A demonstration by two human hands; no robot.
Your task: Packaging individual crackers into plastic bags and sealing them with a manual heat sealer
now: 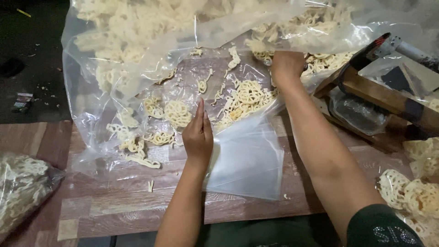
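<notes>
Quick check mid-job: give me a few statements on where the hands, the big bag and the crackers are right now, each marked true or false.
1. The right hand reaches into the large clear plastic bag among the lattice crackers. True.
2. The left hand grips a knife. False: it holds no tool; its straight fingers lie at the mouth of the small clear bag.
3. The large bag lies on a wood-patterned floor. True.
4. The large bag is empty. False: many crackers lie inside it.
5. A filled cracker bag lies at the left edge. True.
</notes>
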